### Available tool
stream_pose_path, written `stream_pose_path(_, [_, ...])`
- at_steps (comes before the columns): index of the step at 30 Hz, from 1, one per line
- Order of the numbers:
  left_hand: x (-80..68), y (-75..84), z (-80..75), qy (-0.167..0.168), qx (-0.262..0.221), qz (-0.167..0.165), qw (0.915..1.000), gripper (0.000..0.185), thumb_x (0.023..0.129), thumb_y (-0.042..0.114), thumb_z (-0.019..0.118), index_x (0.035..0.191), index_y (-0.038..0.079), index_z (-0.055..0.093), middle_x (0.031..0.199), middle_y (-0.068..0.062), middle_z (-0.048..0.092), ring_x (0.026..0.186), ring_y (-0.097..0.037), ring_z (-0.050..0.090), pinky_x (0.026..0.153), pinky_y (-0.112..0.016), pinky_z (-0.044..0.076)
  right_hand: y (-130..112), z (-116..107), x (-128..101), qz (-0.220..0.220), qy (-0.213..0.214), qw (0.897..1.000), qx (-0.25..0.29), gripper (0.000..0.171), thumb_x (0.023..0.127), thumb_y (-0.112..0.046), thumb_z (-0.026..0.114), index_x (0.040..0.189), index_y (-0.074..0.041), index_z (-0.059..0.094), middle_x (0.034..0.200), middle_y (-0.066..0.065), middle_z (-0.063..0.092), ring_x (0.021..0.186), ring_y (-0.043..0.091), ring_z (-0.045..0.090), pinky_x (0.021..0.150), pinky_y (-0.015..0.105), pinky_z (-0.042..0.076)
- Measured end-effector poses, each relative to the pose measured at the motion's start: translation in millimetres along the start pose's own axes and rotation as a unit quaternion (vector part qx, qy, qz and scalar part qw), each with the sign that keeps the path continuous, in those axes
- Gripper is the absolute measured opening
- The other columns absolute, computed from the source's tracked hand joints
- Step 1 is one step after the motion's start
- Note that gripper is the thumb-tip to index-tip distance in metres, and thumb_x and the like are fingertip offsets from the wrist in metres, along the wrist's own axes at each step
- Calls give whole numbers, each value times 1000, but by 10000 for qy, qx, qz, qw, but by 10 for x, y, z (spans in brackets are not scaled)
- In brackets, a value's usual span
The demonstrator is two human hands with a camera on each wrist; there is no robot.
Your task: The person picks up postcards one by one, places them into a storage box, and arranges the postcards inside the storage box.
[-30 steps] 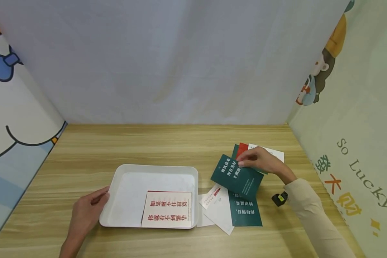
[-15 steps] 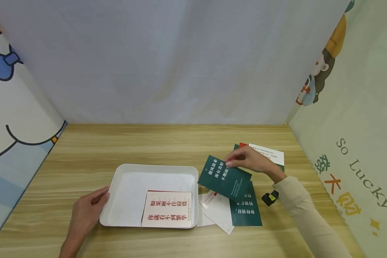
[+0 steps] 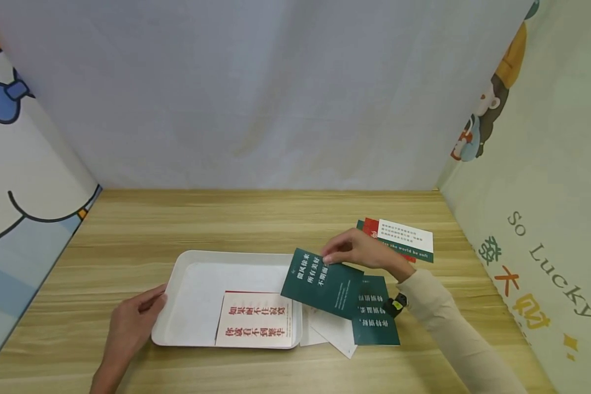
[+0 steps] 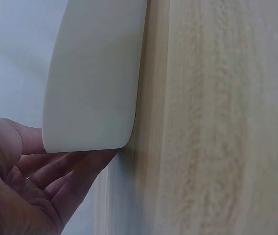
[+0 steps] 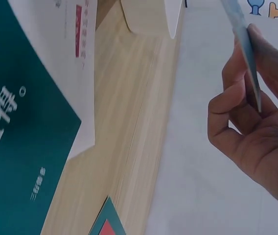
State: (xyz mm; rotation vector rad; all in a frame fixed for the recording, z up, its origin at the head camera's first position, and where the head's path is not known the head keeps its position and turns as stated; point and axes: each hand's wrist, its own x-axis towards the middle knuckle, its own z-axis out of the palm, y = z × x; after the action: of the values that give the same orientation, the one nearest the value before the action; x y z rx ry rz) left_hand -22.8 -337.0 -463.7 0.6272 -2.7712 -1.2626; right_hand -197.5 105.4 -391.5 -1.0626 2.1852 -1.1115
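My right hand pinches a dark green card with white lettering by its upper edge. The card is tilted and overlaps the tray's right rim in the head view; the right wrist view shows the held card edge-on between thumb and fingers. My left hand grips the left rim of a white tray, its thumb at the rim and fingers at the tray's outer end. A cream card with red lettering lies on others in the tray's front right part.
Right of the tray, white cards and another green card overlap on the wooden table. Farther back right lies a fanned pile of green, red and white cards. Fabric with printed pictures surrounds the table.
My right hand has carried the green card leftward from near the back-right pile to the tray's right rim, uncovering more of that pile. The left hand and tray look unmoved.
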Motion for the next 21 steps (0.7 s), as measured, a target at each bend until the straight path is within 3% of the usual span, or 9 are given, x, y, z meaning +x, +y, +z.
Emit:
stream_pose_path(4, [-13, 0, 4, 94, 21, 107, 9999, 35, 105, 15, 62, 136, -1, 68, 126, -26, 71, 114, -37, 70, 67, -9, 46, -58, 65, 66, -139, -34, 9999, -86, 14, 100, -10, 72, 108, -3, 80, 98, 7, 77, 79, 12, 61, 72, 26, 50])
stream_pose_path(7, [-17, -2, 2, 133, -1, 173, 9998, 34, 104, 13, 64, 134, -1, 69, 125, -27, 72, 99, -16, 73, 67, -8, 46, -104, 128, 123, -131, -136, 9998, 33, 15, 100, -11, 72, 109, -3, 80, 98, 7, 77, 79, 13, 62, 73, 26, 51])
stream_pose_path(12, [-19, -2, -7, 128, -70, 169, 9997, 33, 103, 13, 65, 133, -1, 70, 124, -26, 72, 85, 12, 55, 67, -7, 46, -151, 241, 213, -126, -263, 9995, 77, 17, 99, -12, 72, 112, -2, 79, 98, 6, 77, 81, 13, 65, 75, 26, 54])
stream_pose_path(16, [-25, -1, -9, 137, -67, 168, 9997, 33, 103, 13, 65, 133, -1, 70, 124, -26, 72, 83, 15, 53, 67, -7, 46, -159, 302, 280, -293, -298, 9991, -20, 16, 99, -11, 73, 110, -3, 79, 96, 6, 76, 80, 11, 63, 76, 26, 54])
stream_pose_path(21, [-26, 2, -5, 149, -36, 207, 9997, 33, 103, 12, 65, 132, -2, 70, 123, -26, 73, 85, 9, 57, 67, -7, 46, -175, 370, 361, -456, -435, 9980, 24, 16, 100, -10, 72, 111, -2, 79, 97, 7, 76, 82, 10, 63, 78, 26, 55])
